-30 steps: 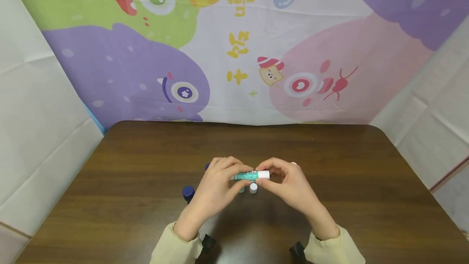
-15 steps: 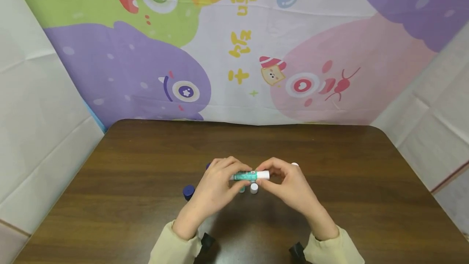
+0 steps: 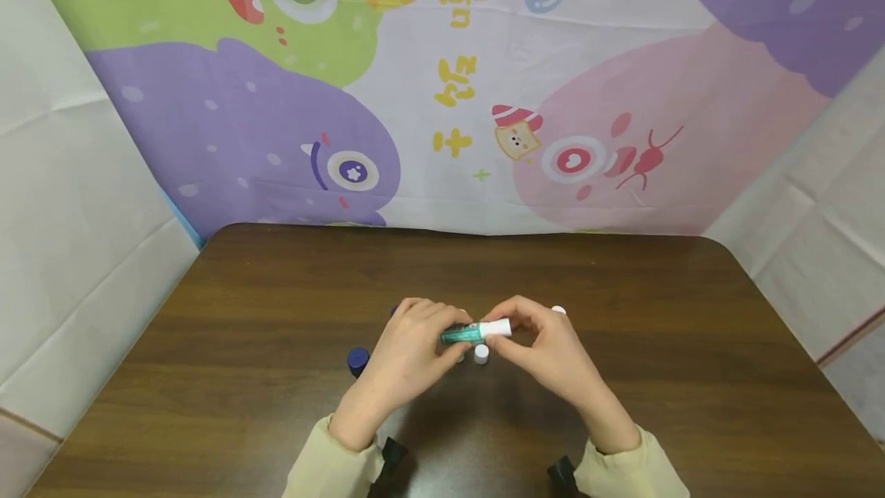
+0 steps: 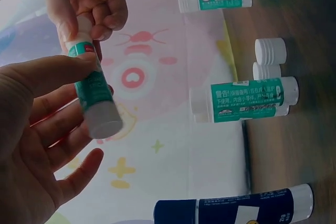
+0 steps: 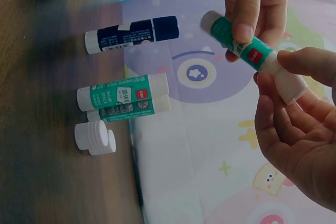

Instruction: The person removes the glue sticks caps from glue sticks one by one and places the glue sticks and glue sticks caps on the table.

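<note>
Both hands hold one green-labelled glue stick above the middle of the table. My left hand pinches its green body between thumb and fingers, as the left wrist view also shows. The fingers and thumb of my right hand grip the white end, which points right and slightly up. Below the hands, two more green glue sticks stand close together beside two loose white caps. The head view hides most of these behind the hands.
Navy glue sticks stand to the left; one navy top shows beside my left wrist. Another green glue stick stands behind my right hand. The brown table meets a printed cloth at the back.
The held glue stick has tilted, its white end now slightly higher, and more white shows by my right hand. The hands stay nearly in place, still gripping it.
</note>
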### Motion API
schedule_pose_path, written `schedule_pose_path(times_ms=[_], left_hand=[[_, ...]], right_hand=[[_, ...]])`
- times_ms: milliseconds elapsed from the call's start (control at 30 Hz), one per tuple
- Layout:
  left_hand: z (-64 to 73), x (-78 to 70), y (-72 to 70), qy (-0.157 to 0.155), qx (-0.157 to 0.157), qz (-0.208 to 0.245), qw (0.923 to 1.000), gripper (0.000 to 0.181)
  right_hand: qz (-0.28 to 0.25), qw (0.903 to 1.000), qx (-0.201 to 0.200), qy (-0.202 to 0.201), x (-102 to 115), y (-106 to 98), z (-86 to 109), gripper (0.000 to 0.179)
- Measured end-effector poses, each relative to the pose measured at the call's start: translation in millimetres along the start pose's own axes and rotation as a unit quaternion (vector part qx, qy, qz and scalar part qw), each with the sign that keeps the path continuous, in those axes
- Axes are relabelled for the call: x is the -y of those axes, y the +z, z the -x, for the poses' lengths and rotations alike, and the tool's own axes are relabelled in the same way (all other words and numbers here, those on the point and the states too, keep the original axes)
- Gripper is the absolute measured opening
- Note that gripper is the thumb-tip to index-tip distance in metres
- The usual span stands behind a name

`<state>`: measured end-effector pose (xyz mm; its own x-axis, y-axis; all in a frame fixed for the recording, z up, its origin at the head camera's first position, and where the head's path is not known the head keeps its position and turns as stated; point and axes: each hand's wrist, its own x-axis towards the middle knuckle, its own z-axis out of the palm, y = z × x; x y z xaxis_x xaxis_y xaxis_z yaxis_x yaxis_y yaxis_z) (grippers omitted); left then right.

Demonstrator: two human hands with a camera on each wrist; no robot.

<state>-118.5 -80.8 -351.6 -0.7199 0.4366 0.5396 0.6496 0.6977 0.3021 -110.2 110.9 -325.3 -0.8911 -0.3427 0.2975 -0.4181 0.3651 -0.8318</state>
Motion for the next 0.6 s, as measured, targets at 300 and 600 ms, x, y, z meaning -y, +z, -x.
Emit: schedule_pose_path(times_ms=[300, 600], left_hand=[[0.7, 1.3, 7.2, -0.042, 0.028, 0.034, 0.9981, 0.021], [2.2, 4.3, 11.5, -0.112, 0.052, 0.071, 0.9898, 0.02]], right_hand=[[-0.033, 0.9994, 0.002, -0.007, -26.1, 5.6, -1.1, 0.018], [0.03, 0.9955, -0.089, 0.012, -38.8, 12.7, -4.7, 0.022]])
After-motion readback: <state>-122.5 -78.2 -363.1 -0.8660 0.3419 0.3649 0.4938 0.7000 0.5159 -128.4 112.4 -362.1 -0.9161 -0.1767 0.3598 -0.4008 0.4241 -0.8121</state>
